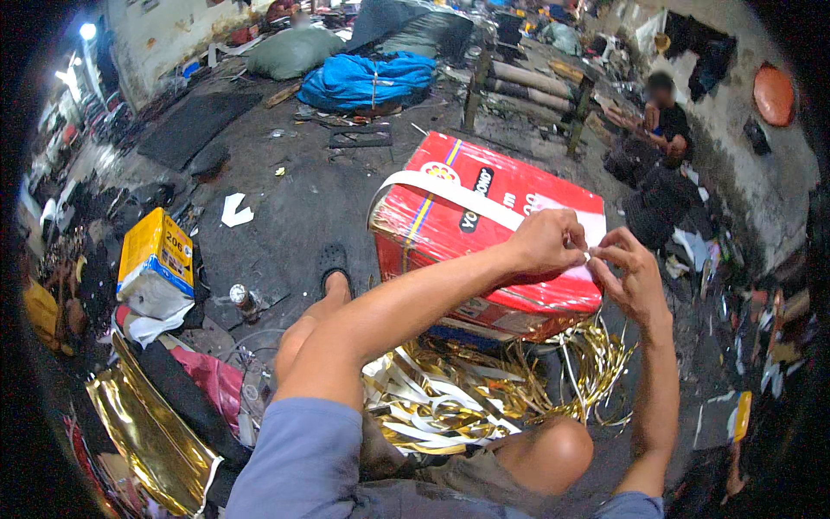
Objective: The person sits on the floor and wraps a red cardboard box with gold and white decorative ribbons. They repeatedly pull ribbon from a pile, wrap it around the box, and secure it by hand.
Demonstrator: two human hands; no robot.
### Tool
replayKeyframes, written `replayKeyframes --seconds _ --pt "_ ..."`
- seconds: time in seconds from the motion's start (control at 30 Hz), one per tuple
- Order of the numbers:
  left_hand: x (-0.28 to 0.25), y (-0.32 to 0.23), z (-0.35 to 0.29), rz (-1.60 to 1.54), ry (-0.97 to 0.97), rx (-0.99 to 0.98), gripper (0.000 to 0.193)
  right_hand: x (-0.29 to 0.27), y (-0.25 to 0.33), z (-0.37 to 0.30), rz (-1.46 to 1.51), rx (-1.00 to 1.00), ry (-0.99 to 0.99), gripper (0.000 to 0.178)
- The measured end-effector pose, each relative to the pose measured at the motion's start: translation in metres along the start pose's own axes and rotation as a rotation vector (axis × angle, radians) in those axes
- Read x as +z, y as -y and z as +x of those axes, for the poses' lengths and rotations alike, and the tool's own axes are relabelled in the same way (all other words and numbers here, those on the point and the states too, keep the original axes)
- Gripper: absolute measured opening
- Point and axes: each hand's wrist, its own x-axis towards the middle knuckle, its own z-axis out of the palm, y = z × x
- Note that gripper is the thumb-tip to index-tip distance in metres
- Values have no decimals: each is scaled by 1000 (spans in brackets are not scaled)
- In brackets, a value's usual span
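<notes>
A large red box (424, 255) stands before me, wrapped in shiny clear film. Across its top runs a flat white strip (450, 192), from the far left edge toward my hands. My left hand (551, 244) is over the box's right part, thumb and fingers pinched on a small white piece that looks like the strip's end. Close beside it, my right hand (631, 270) pinches the same white bit at the box's right edge. The fingers partly hide it. Below the box lies a heap of gold and white strips (467, 394), between my legs.
Left are a yellow-and-blue box (157, 259), a bottle (244, 298) and a gold sheet (151, 432). A blue tarpaulin bundle (367, 82) and a rack with rolls (529, 86) stand farther back. Another person (659, 130) sits at the right by the wall.
</notes>
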Motion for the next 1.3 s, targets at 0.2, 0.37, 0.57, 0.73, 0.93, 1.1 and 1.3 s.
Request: replayKeyframes --seconds 0.2,0.37,0.57,0.73,0.93,1.1,1.3 --pt "13 6 7 -29 14 28 23 19 -12 -12 216 260 -188 16" --pt "1 -3 -2 30 -35 -6 20 43 -3 -10 198 373 -341 13" --pt "3 -17 8 87 33 -90 17 73 -45 -15 967 598 -335 9" --pt "1 -3 36 205 206 25 18 66 -31 -9 770 551 -398 15" --pt "23 15 40 -37 38 225 19 80 -61 -18 737 608 -325 33" --pt "20 1 26 -229 41 189 18 96 -94 -36 1144 539 -382 21" --pt "30 -10 32 -267 54 243 11 89 -39 -37 1815 843 -460 28"
